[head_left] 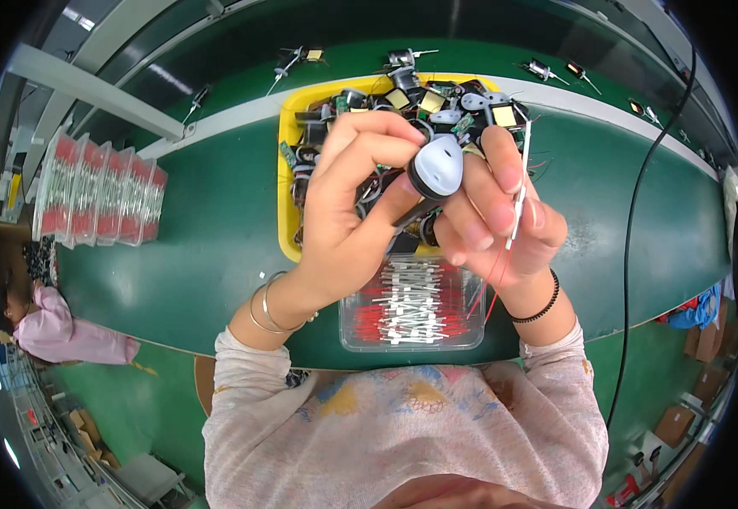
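A small pale-blue and white plastic housing (pixel 438 165) is pinched between the fingers of the left hand (pixel 347 199) and the right hand (pixel 492 208), raised above a yellow tray (pixel 286 182) of black electronic parts. A thin white tube with red wire (pixel 520 197) is clamped among the right fingers. A clear box (pixel 471 335) of similar white-tubed red wires lies just below the hands on the green belt (pixel 207 229).

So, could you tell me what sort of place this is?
Probably an electronics assembly line: a green conveyor belt, a yellow tray heaped with small parts, and a clear box of red-and-white leads under the hands.
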Tool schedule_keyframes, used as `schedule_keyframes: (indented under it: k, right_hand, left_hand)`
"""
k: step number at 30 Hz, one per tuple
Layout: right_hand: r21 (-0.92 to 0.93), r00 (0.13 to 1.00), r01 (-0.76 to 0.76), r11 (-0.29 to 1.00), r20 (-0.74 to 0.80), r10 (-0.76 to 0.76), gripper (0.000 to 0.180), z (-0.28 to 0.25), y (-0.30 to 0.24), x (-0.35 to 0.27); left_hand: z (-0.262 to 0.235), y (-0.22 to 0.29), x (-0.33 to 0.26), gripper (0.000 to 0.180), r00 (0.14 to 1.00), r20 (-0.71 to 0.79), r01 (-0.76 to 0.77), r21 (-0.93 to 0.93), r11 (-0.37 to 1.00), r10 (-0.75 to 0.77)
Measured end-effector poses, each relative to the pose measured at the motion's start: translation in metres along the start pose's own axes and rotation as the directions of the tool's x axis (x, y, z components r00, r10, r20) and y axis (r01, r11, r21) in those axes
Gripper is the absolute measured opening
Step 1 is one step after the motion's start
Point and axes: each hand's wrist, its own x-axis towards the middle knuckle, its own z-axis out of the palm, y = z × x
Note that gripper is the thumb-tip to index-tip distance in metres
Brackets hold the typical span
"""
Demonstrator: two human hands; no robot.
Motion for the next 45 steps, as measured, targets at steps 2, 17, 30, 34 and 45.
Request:
schedule_keyframes:
  k: [2,17,30,34,45]
  right_hand:
    - [-0.055,0.999,-0.004,0.998,-0.037,0.002,0.020,-0.001,-0.005,0.001]
    - [-0.641,0.952,0.194,0.743,-0.062,-0.301,0.024,0.023,-0.023,0.001]
    - [-0.994,0.882,0.099,-0.052,0.112,-0.457,0.021,0.040,-0.021,-0.011]
    - [-0.997,0.871,0.074,0.021,0.054,-0.488,0.020,0.040,-0.020,-0.010]
    - [-0.978,0.900,0.108,-0.179,0.173,-0.400,0.022,0.044,-0.022,-0.012]
  left_hand:
    - [-0.009,-0.002,0.003,0.013,0.998,0.066,-0.009,0.090,0.996,0.003]
    - [-0.019,-0.014,0.012,0.045,0.980,0.187,-0.058,-0.032,0.998,0.063]
    - [-0.017,-0.016,0.010,0.034,0.934,0.250,-0.312,0.224,0.924,0.255]
    - [-0.012,-0.015,0.010,0.029,0.942,0.190,-0.322,0.263,0.909,0.279]
    - [-0.011,-0.008,0.012,0.029,0.935,0.203,-0.341,0.306,0.889,0.289]
